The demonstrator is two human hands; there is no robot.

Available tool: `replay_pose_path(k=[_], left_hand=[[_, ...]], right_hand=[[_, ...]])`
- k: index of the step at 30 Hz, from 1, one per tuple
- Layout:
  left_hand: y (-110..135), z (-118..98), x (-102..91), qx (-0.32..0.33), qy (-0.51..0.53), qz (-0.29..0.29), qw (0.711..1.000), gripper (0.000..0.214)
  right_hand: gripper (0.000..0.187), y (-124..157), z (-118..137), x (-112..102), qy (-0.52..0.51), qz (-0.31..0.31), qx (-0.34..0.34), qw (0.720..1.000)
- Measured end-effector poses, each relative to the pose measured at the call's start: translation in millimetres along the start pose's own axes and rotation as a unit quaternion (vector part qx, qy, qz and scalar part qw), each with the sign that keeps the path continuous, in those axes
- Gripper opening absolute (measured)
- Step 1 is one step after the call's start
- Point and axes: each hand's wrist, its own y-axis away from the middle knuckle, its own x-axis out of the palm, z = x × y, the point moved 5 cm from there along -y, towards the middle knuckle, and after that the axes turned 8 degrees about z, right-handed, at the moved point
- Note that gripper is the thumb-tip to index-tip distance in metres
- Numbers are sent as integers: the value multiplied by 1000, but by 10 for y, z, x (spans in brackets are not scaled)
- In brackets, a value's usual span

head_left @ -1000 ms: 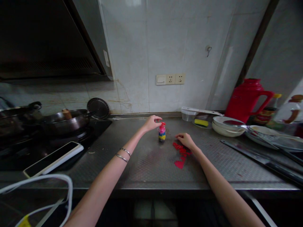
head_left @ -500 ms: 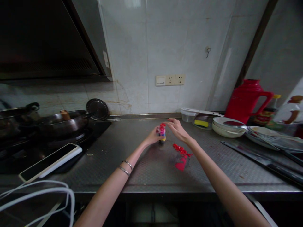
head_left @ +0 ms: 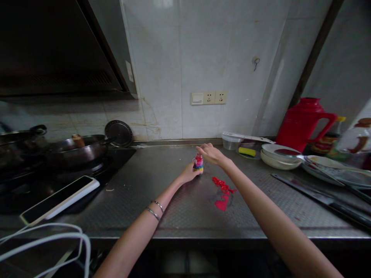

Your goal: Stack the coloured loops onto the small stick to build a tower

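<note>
**Kitchen counter with stove and dishes**
A wok (head_left: 74, 152) sits on the stove (head_left: 118, 157) beside a phone (head_left: 59, 200); a red thermos jug (head_left: 301, 125) stands behind stacked plates (head_left: 279, 159).

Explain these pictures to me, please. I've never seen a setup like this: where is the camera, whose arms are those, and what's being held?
One camera, worn on a person's head, took these pictures looking forward and down, so the arms are that person's own. The left hand grips the lower part of a small bottle-shaped object striped pink, blue and yellow. The right hand hovers just above it. Below them is a steel counter, with red cut-out pieces nearby, a wok on the stove to one side and stacked plates to the other.
</note>
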Motion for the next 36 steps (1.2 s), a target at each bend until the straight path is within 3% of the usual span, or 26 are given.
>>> replay_pose_path(k=[5,11,18,30,32,36], left_hand=[[0,6,-1,10,-2,1,1000,43],[-3,8,3,15,13,-2,1000,40],[-5,20,17,11,26,-8,1000,39],[47,-108,44,37,56,-20,998,51],[60,-141,3,43,47,-50,997,58],[184,-353,-259,103,-24,-212,971,67]], right_hand=[[61,-85,83,59,62,77,18,995],[57,-66,78,64,69,84,35,994],[49,9,96,-38,37,1,35,999],[52,81,16,-225,-66,-150,-44,985],[49,124,-69,-258,-101,-188,-54,975],[49,267,-311,-246,-160,-255,-38,953]])
